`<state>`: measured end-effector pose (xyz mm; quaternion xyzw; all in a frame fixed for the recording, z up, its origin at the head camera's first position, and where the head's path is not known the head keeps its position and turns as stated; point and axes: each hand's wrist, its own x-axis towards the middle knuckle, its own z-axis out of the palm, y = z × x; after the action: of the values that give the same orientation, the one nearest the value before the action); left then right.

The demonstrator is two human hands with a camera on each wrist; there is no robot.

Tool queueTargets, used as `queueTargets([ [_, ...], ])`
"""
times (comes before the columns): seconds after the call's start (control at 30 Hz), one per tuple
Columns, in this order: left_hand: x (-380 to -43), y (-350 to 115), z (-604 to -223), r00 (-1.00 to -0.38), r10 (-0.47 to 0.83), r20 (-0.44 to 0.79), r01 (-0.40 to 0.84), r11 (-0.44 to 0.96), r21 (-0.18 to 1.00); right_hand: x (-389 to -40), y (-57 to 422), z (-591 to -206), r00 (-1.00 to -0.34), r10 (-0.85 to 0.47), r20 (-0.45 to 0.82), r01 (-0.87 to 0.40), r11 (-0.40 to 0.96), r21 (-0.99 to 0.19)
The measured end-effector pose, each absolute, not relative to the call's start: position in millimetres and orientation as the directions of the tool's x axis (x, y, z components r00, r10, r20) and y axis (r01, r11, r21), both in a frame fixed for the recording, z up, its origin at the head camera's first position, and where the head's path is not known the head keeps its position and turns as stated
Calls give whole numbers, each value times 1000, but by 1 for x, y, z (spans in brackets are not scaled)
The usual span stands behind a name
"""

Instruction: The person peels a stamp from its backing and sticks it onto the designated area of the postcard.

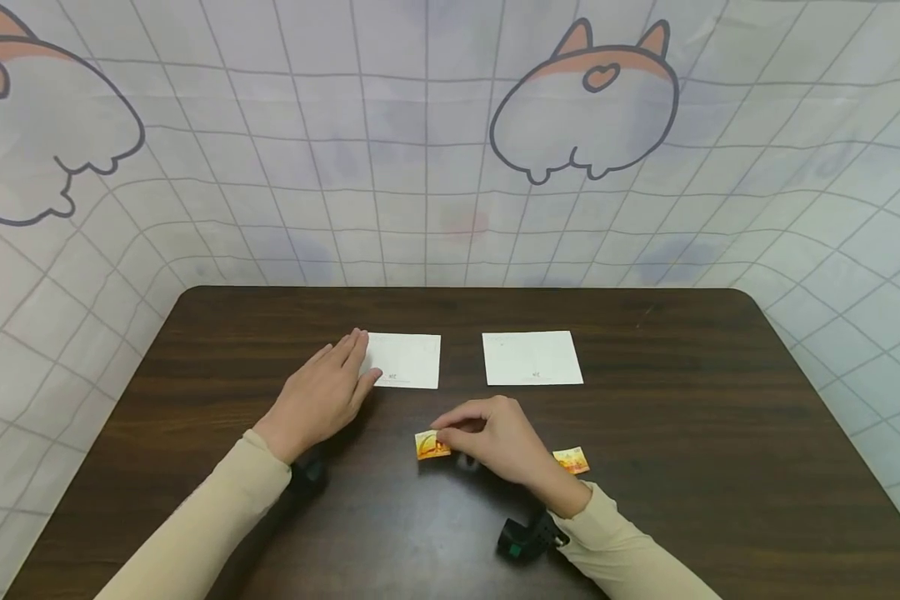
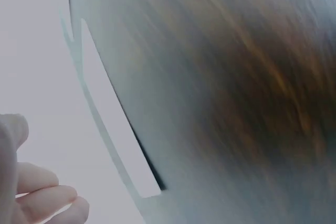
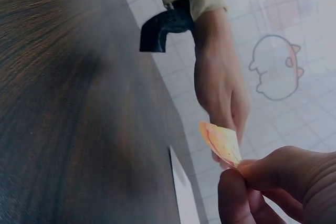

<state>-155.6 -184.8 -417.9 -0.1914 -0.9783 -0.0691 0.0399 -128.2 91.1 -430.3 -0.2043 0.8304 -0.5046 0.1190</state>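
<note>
In the head view, my right hand pinches a small yellow-and-orange picture paper between thumb and fingers, a little above the table. The right wrist view shows this paper standing up at the fingertips, slightly curved; what is printed on it is too blurred to tell. My left hand has its fingers extended over the left edge of a white card. Whether it touches the card cannot be told. A second yellow picture paper lies beside my right wrist, partly covered by it.
Another white card lies flat to the right of the first, with a gap between them. Both are near the back of the dark wooden table. A grid-patterned curtain hangs behind and around it. Black cameras are strapped to my wrists.
</note>
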Motion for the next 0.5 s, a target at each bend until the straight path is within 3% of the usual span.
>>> queueTargets([
  [0.27, -139, -169, -413, -887, 355, 294, 433, 861, 265, -131, 98, -423, -926, -378, 12, -153, 345, -926],
  [0.5, -121, -150, -414, -876, 357, 323, 471, 776, 419, -131, 104, -417, -941, -338, 3, -117, 317, -941],
])
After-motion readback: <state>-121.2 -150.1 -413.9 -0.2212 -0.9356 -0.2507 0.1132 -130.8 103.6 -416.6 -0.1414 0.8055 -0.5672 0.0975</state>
